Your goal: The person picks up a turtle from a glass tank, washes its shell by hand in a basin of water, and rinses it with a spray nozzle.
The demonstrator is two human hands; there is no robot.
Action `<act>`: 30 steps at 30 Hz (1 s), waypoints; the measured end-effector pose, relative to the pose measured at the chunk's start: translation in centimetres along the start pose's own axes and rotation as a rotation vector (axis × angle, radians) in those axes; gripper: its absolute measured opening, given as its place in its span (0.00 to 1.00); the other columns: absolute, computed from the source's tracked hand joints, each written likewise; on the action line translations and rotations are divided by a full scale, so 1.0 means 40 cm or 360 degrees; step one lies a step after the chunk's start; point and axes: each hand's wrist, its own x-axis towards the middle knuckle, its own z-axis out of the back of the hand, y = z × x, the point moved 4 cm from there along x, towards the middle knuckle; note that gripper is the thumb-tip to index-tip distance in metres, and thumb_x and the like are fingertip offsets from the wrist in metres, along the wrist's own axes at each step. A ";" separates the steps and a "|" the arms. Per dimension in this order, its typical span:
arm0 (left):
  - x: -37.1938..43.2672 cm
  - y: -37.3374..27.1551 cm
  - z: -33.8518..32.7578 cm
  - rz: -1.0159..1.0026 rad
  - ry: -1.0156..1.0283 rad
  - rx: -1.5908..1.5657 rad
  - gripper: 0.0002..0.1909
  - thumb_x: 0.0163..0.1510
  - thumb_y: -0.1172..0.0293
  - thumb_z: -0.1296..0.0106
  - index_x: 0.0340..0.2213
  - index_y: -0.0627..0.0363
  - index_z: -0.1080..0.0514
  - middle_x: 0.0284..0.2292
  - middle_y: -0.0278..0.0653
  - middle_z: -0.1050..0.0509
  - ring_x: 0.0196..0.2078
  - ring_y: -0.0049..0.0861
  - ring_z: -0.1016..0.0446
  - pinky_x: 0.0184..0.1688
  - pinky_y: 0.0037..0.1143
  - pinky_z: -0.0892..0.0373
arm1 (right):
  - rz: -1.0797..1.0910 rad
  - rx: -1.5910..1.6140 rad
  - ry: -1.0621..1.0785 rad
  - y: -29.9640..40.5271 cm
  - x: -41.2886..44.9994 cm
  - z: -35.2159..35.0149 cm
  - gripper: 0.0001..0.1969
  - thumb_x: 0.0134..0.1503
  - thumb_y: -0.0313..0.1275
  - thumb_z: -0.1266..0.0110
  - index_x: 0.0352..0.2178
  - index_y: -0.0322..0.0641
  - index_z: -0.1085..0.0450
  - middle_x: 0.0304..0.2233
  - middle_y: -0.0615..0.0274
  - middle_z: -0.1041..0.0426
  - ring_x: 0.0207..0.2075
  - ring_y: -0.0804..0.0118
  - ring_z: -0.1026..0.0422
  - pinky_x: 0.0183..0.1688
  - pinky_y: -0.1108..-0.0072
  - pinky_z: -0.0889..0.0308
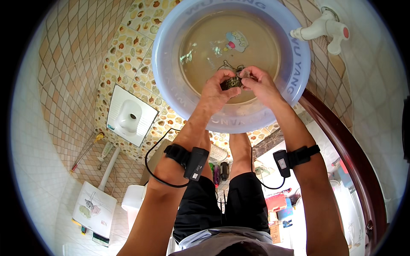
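Over a large blue plastic basin (166, 86) with water in it, my left hand (219, 88) grips a small dark, patterned thing (231, 84), which looks like a small turtle's shell. My right hand (259, 84) is at its right end, thumb and fingertips pinched on a small greyish piece (246, 74) whose kind I cannot tell. Thin dark lines show in the water just beyond the fingers. A cartoon picture (236, 41) is on the basin's bottom, under the water. The fingers partly hide the dark thing.
A white tap (326, 30) sticks out from the wall at the basin's upper right. A squat toilet (131, 115) lies in the pebble-patterned floor at left. A dark red door frame (349, 150) curves along the right. Bottles (224, 171) stand between the legs.
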 end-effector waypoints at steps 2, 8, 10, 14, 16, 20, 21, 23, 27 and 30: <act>-0.001 -0.006 -0.002 -0.0008 0.0019 0.0025 0.23 0.47 0.83 0.38 0.44 0.60 0.34 0.39 0.36 0.25 0.41 0.16 0.28 0.44 0.19 0.30 | 0.0207 -0.0328 -0.0049 0.019 -0.013 -0.006 0.13 0.55 0.19 0.49 0.43 0.36 0.29 0.35 0.66 0.27 0.37 0.76 0.30 0.41 0.82 0.34; -0.014 -0.020 -0.004 -0.0094 -0.0039 0.0068 0.22 0.45 0.85 0.39 0.42 0.59 0.34 0.40 0.37 0.24 0.42 0.17 0.28 0.45 0.19 0.31 | 0.0234 -0.0537 0.0079 0.040 -0.034 -0.018 0.12 0.53 0.18 0.49 0.41 0.36 0.29 0.32 0.66 0.28 0.35 0.76 0.31 0.40 0.82 0.35; -0.019 -0.026 -0.002 -0.0127 -0.0061 0.0251 0.24 0.44 0.84 0.38 0.42 0.58 0.34 0.39 0.37 0.22 0.43 0.17 0.27 0.45 0.18 0.31 | 0.0230 -0.0604 0.0084 0.043 -0.035 -0.014 0.12 0.52 0.17 0.48 0.40 0.36 0.29 0.30 0.67 0.30 0.35 0.76 0.32 0.40 0.82 0.35; -0.029 -0.034 -0.013 -0.0168 -0.0105 0.0583 0.25 0.42 0.81 0.35 0.42 0.57 0.33 0.39 0.41 0.21 0.43 0.22 0.24 0.46 0.19 0.30 | 0.0321 -0.0694 0.0104 0.062 -0.049 -0.024 0.12 0.49 0.17 0.45 0.37 0.38 0.30 0.29 0.65 0.31 0.35 0.72 0.30 0.40 0.80 0.35; -0.037 -0.041 -0.011 -0.0308 -0.0166 0.0940 0.27 0.41 0.76 0.33 0.43 0.55 0.34 0.39 0.42 0.20 0.44 0.33 0.23 0.49 0.25 0.30 | 0.0536 -0.0776 0.0083 0.079 -0.060 -0.039 0.13 0.48 0.17 0.44 0.37 0.37 0.30 0.31 0.62 0.30 0.35 0.68 0.29 0.40 0.78 0.34; -0.050 -0.049 -0.036 -0.0430 -0.0212 0.1134 0.29 0.42 0.72 0.34 0.45 0.54 0.35 0.40 0.40 0.20 0.45 0.40 0.23 0.56 0.35 0.34 | 0.0767 -0.0997 -0.0032 0.098 -0.086 -0.032 0.14 0.46 0.19 0.41 0.36 0.37 0.31 0.35 0.55 0.29 0.37 0.55 0.28 0.40 0.73 0.33; -0.055 -0.048 -0.035 -0.0554 -0.0221 0.1197 0.29 0.43 0.72 0.35 0.46 0.53 0.36 0.40 0.38 0.20 0.45 0.39 0.24 0.59 0.38 0.37 | 0.0767 -0.0997 -0.0024 0.097 -0.088 -0.035 0.14 0.46 0.19 0.41 0.36 0.37 0.31 0.35 0.55 0.29 0.37 0.55 0.28 0.40 0.73 0.33; -0.058 -0.046 -0.035 -0.0676 -0.0231 0.1259 0.29 0.45 0.72 0.36 0.48 0.52 0.37 0.39 0.36 0.20 0.45 0.38 0.24 0.62 0.42 0.41 | 0.0718 -0.1069 0.0040 0.089 -0.088 -0.035 0.14 0.46 0.19 0.41 0.36 0.37 0.31 0.35 0.55 0.29 0.38 0.54 0.28 0.41 0.72 0.33; -0.055 -0.043 -0.036 -0.0715 -0.0258 0.1288 0.29 0.45 0.73 0.37 0.48 0.50 0.37 0.39 0.36 0.20 0.43 0.35 0.23 0.64 0.45 0.45 | 0.0659 -0.1066 0.0000 0.077 -0.082 -0.036 0.14 0.46 0.19 0.40 0.37 0.37 0.30 0.34 0.55 0.29 0.37 0.55 0.28 0.41 0.71 0.33; -0.051 -0.041 -0.033 -0.0704 -0.0260 0.1258 0.30 0.45 0.73 0.38 0.49 0.51 0.37 0.38 0.36 0.20 0.43 0.36 0.23 0.65 0.44 0.46 | 0.0668 -0.0902 -0.0056 0.085 -0.081 -0.039 0.13 0.45 0.18 0.41 0.35 0.38 0.29 0.33 0.56 0.30 0.37 0.55 0.29 0.40 0.70 0.32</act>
